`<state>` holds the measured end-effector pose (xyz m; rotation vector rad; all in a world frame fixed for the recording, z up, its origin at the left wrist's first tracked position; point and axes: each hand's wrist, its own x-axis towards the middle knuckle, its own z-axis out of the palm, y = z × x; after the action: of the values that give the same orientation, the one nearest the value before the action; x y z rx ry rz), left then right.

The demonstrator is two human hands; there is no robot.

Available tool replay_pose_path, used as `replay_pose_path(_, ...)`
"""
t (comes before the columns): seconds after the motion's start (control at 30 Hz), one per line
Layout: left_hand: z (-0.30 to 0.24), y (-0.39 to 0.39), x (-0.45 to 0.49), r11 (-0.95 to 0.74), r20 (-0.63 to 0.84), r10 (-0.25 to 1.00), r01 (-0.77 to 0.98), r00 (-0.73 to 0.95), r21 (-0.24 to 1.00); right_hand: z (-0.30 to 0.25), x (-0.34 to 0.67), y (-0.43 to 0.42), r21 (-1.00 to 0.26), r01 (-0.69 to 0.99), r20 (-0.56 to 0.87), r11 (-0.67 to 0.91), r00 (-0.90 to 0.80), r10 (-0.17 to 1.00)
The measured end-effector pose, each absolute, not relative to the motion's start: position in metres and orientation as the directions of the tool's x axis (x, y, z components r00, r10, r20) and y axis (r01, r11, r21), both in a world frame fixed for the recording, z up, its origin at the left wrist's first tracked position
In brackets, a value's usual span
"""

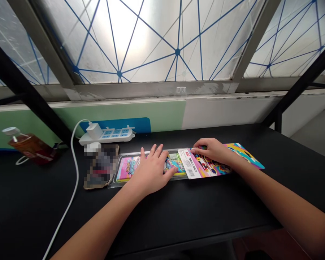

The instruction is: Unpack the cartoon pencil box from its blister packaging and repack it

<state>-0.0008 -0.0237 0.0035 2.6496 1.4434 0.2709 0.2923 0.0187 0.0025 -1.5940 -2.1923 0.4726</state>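
The pencil box (128, 169) lies in its clear tray (114, 183) on the black tabletop (195, 213), its printed card (206, 170) overlapping the tray's right end. Behind, a power strip (117, 135) sits below the windows (151, 39). My left hand (151, 174) rests on the box, fingers spread, hiding part of it. My right hand (213, 150) bends over the card; whether it grips, I cannot tell. The item (101, 171) beside the tray is pixelated.

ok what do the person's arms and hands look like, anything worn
The left hand and right hand are ungloved, with slim fingers and no visible rings. The left forearm and right forearm are bare: no sleeve, watch or bracelet shows.
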Motion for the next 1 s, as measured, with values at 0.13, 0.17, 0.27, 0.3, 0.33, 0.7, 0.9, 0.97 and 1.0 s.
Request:
replay_pose_path(0.13, 0.005, -0.023, -0.002, -0.548, 0.089, 0.836, 0.815, 0.542, 0.188, 0.006, 0.306, 0.021, -0.457, 0.851, 0.095, 0.259, -0.243, 0.965)
replay_pose_path(0.17, 0.006, -0.023, -0.002, -0.550, 0.087, 0.835, 0.813, 0.544, 0.192, 0.007, 0.310, 0.022, -0.455, 0.856, 0.079, 0.243, -0.233, 0.969)
replay_pose_path(0.27, 0.006, -0.023, -0.003, -0.551, 0.086, 0.833, 0.809, 0.546, 0.204, 0.010, 0.319, 0.024, -0.460, 0.859, 0.047, 0.225, -0.230, 0.972)
replay_pose_path(0.3, 0.007, -0.023, -0.003, -0.553, 0.088, 0.832, 0.807, 0.548, 0.208, 0.010, 0.321, 0.024, -0.457, 0.858, 0.048, 0.233, -0.237, 0.970)
replay_pose_path(0.33, 0.007, -0.023, -0.003, -0.554, 0.089, 0.831, 0.805, 0.549, 0.213, 0.011, 0.323, 0.024, -0.450, 0.859, 0.056, 0.245, -0.247, 0.967)
replay_pose_path(0.7, 0.009, -0.024, -0.002, -0.538, 0.080, 0.839, 0.801, 0.538, 0.263, 0.016, 0.312, 0.016, -0.468, 0.861, 0.067, 0.200, -0.191, 0.979)
replay_pose_path(0.9, 0.005, -0.028, 0.008, -0.536, 0.118, 0.840, 0.772, 0.530, 0.342, 0.005, 0.274, 0.007, -0.521, 0.832, 0.035, 0.189, -0.201, 0.979)
replay_pose_path(0.97, 0.005, -0.032, 0.013, -0.523, 0.130, 0.845, 0.750, 0.519, 0.404, 0.001, 0.268, 0.007, -0.538, 0.822, 0.038, 0.184, -0.195, 0.980)
replay_pose_path(1.0, 0.007, -0.034, 0.015, -0.518, 0.137, 0.846, 0.735, 0.515, 0.438, -0.001, 0.266, 0.007, -0.534, 0.823, 0.049, 0.192, -0.197, 0.979)
